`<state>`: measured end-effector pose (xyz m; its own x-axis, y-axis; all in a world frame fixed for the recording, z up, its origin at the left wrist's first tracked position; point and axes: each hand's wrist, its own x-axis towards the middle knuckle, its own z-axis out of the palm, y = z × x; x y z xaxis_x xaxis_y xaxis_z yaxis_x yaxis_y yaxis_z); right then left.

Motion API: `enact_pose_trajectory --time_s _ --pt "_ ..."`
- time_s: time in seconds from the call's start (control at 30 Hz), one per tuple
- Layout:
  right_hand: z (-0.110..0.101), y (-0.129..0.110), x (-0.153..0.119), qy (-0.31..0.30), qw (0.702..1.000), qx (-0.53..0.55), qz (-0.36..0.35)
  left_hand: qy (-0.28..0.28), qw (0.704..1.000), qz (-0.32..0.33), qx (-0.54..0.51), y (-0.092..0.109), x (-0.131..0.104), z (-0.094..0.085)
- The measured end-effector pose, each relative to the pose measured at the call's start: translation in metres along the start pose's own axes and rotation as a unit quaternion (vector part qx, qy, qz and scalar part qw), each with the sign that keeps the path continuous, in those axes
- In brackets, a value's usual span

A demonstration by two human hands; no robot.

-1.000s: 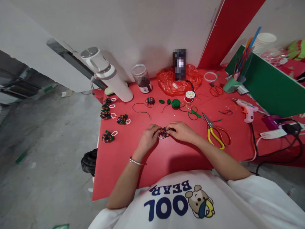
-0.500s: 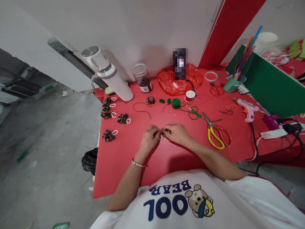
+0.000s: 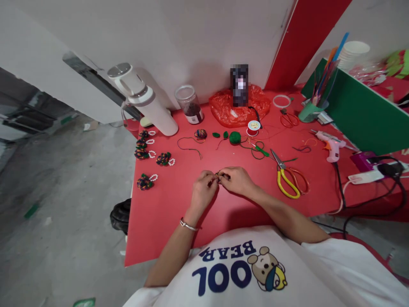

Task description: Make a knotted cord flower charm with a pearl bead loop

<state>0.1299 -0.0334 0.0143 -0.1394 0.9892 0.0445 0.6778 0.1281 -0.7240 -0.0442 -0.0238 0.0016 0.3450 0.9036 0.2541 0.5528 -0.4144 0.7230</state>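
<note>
My left hand (image 3: pixel 204 187) and my right hand (image 3: pixel 235 180) meet above the red table (image 3: pixel 153 226). Between their fingertips is a small multicoloured yarn piece (image 3: pixel 218 178), mostly covered by the fingers. Both hands pinch it. Several finished-looking yarn pieces with white bead loops, such as one yarn ornament (image 3: pixel 145 182), lie at the table's left side. Beyond my hands are a multicoloured yarn ball (image 3: pixel 200 134), two green leaf shapes, a green yarn ball (image 3: pixel 235 137) and a green-handled hook (image 3: pixel 262 150). Yellow-and-red-handled scissors (image 3: pixel 287 181) lie open on the right.
A white bottle (image 3: pixel 159 115), a jar (image 3: pixel 191 108), a red plastic bag (image 3: pixel 220 108) and a phone (image 3: pixel 240 87) stand or lie along the wall. At right are a thread spool (image 3: pixel 253 128), a pink glue gun (image 3: pixel 334 149), cables and a pen cup (image 3: pixel 309 112).
My left hand has turned slightly and shifted a little right, its fingers curling closer to my right hand. The white beads under the held piece are now hidden. The view has shifted slightly.
</note>
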Motion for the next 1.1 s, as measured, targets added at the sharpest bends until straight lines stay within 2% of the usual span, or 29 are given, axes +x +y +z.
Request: enact_pose_trajectory --time_s 0.23,0.37,0.57,0.63,0.87,1.1 --pt "0.007 0.006 -0.001 0.017 0.999 0.042 0.004 0.060 0.998 -0.024 -0.028 0.000 -0.012 0.007" --pt "0.011 0.008 -0.001 0.017 0.999 0.045 -0.005 0.098 0.994 -0.041 0.016 -0.006 -0.012 0.006" --pt "0.011 0.007 -0.001 0.019 0.999 0.036 -0.004 -0.006 0.992 -0.081 0.095 -0.010 -0.006 -0.002" --pt "0.011 0.007 -0.001 0.019 0.999 0.037 -0.006 -0.009 0.992 -0.086 0.090 -0.009 -0.006 -0.002" --pt "0.012 0.008 -0.002 0.015 0.998 0.053 -0.007 0.041 0.995 -0.068 0.055 0.002 -0.009 -0.004" --pt "0.012 0.008 -0.004 0.011 0.997 0.077 -0.012 -0.001 0.995 -0.058 0.085 0.010 -0.011 -0.006"
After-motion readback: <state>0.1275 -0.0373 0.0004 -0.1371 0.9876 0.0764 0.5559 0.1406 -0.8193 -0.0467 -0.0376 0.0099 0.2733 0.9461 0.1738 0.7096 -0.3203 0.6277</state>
